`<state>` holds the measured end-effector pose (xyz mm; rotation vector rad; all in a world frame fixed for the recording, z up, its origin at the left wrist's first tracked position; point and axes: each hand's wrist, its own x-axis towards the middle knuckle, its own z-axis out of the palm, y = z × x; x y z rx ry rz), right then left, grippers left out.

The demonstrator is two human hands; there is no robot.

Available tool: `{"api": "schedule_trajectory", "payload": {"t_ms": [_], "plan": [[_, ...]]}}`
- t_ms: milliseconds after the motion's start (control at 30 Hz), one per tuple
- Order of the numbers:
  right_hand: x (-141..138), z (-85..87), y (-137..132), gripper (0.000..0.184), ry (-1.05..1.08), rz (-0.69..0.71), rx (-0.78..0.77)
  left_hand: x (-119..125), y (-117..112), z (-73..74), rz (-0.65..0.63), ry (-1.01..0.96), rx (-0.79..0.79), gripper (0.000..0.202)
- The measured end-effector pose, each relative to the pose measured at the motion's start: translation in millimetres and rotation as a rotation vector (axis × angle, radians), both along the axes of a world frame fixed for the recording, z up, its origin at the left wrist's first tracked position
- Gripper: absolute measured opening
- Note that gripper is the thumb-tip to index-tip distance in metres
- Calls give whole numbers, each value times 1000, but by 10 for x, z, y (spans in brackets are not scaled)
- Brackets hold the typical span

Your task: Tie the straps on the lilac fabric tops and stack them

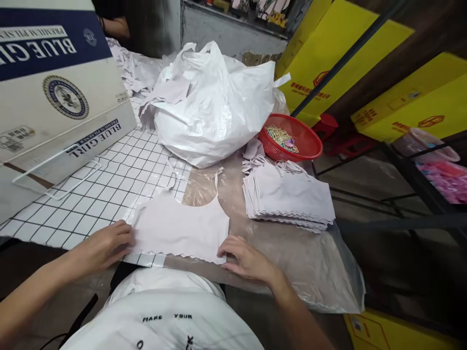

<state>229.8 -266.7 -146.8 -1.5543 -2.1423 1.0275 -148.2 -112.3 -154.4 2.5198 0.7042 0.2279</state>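
Observation:
A pale lilac camisole top (182, 226) with thin straps and a wavy hem lies flat at the table's near edge, its straps pointing away from me. My left hand (116, 241) is closed at its left side edge, the fingertips on the fabric. At the lower right corner, my right hand (241, 255) pinches the cloth between thumb and fingers. To the right sits a neat stack of matching folded tops (288, 194) with wavy edges, their straps at the far side.
A bulging white plastic bag (215, 112) stands behind the top, beside a red basket (272, 146) of small loops. On the left is a large Blue Girl carton (62, 92) with a white wire stand (58, 182). Another person's arm (116, 27) shows behind. Yellow boxes (328, 63) and a dark metal frame are right.

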Motion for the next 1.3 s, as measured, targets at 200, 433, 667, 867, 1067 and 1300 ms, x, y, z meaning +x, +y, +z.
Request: {"api": "schedule_trajectory", "payload": {"t_ms": [200,433,667,867,1067,1300], "plan": [[-35,32,-49,15,34,-135,6,38,-61,-127,110,-81,16,23],[259,38,338,27,-17,-388,2,391,96,-179,154,-153,242,21],[170,-42,1200,27,-294,-651,92,1987,41,-262,-302,-200,171,20],[181,46,729,16,-169,-420,178,1888,203,-321,-211,-285,196,27],[115,-142,-197,13,-91,-217,163,560,164,-288,-152,-247,224,14],[8,-237,-443,7,-180,-340,280,-100,-50,-431,-103,-193,270,15]]}}
